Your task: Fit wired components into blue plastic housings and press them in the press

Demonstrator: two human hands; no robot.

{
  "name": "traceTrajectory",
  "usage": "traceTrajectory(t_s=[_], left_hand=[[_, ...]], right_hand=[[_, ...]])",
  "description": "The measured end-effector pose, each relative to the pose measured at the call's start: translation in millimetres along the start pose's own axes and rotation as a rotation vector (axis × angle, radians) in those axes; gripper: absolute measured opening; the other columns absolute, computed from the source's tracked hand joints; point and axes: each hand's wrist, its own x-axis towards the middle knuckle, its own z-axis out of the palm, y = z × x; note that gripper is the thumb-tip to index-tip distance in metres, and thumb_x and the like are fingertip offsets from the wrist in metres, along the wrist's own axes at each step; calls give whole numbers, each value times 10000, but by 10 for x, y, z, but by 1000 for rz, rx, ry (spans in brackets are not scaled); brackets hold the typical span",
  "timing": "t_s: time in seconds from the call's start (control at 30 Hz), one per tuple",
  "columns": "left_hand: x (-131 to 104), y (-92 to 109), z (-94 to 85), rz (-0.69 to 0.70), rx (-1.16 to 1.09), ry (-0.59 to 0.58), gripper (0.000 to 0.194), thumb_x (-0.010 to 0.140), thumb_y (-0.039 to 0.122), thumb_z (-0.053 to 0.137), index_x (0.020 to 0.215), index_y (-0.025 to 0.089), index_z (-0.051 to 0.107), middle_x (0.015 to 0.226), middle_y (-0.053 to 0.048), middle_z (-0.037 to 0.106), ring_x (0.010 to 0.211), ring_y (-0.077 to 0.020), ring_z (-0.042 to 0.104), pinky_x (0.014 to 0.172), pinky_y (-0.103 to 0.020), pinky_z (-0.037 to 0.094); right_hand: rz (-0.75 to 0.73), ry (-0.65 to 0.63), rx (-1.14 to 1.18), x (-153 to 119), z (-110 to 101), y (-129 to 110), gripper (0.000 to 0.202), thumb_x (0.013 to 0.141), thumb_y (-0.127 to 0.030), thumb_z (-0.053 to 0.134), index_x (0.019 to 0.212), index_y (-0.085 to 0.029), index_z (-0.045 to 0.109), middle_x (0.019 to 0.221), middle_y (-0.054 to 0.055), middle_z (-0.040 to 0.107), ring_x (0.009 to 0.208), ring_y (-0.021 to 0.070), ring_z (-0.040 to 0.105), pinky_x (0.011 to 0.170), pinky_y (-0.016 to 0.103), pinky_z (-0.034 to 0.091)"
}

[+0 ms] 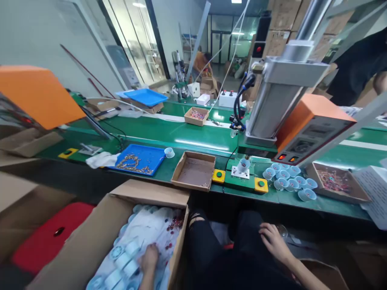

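My left hand (149,257) is down inside a large cardboard box (101,225), its fingers curled beside several light-blue plastic cups (123,259). Whatever lies in those fingers is hidden. White sheeting (148,225) lines the box, and small dark red pieces (176,223) lie along its right side. My right hand (273,239) is empty, resting by my right knee with its fingers stretched out. Ahead on the bench, a single light-blue cup (243,165) sits upright on the metal plate (240,174) beneath the press (272,100). Neither hand touches it.
Yellow button boxes (218,176) flank the press plate. Several filled cups (282,175) stand to the right, beside a carton of small parts (338,183). A blue tray (140,155) and a shallow carton (195,169) are to the left. Another person (202,64) bends down in the background.
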Motion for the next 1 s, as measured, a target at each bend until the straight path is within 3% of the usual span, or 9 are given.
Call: traceTrajectory(t_s=[0.1,0.2,0.27,0.37,0.47,0.57,0.7,0.87,1.0], left_hand=[[-82,113,-97,-47,-33,197,402,828,583,356,586,280,460,565,-82,600,750,-442,737,890,-684,546],[-493,610,-64,142,-269,328,452,914,629,374,750,300,638,853,-97,760,976,-382,738,1015,-589,547],[-911,1088,16,326,-444,205,433,960,630,448,815,314,706,915,-81,759,974,-338,728,933,-501,601],[-1466,1731,61,592,-555,-222,401,1046,512,461,917,296,773,984,-84,762,1018,-288,737,910,-430,625],[-1651,2006,-22,675,-634,-181,286,1027,434,578,1003,269,809,1066,-101,803,1231,-308,698,1108,-482,558],[-1585,1939,-64,478,-833,-50,236,987,427,679,994,230,807,1016,-88,822,961,-248,783,884,-389,653],[-1563,1845,5,270,-1075,-192,293,878,461,834,971,185,804,820,-55,803,634,-155,731,624,-260,626],[-1627,2007,-19,303,-1214,-329,319,780,466,934,950,211,844,929,-64,807,702,-134,750,691,-253,659],[-1661,2124,-130,375,-1276,-483,289,736,447,972,892,234,854,873,-47,789,628,-113,723,616,-224,649]], right_hand=[[115,38,185,69,-25,-153,400,859,-653,660,880,-281,804,1121,129,753,1124,381,714,1042,618,575],[303,-71,581,240,87,-576,617,766,-813,720,1000,-247,788,1137,130,757,1070,351,725,967,524,606],[413,-270,936,359,204,-941,763,756,-884,700,1188,-256,735,1265,124,731,985,280,749,840,418,626],[508,-760,1295,454,296,-1389,919,792,-972,565,1403,-285,593,1308,119,708,809,209,773,606,298,607],[428,-1054,1317,442,204,-1557,868,813,-844,703,1372,-192,586,1074,117,769,573,165,714,396,196,463],[323,-893,1339,421,30,-1521,686,837,-640,830,1291,-168,625,1122,127,782,692,160,748,521,210,553],[82,-504,1112,441,-148,-1492,760,732,-458,968,1355,-200,617,1246,114,762,1054,202,762,926,324,627],[-361,-211,681,466,-282,-1600,542,847,-393,882,1303,-219,645,1319,130,719,1256,257,700,1097,443,572],[-545,-57,498,484,-326,-1675,497,896,-383,839,1318,-242,618,1284,119,737,1247,262,695,1075,466,592]])
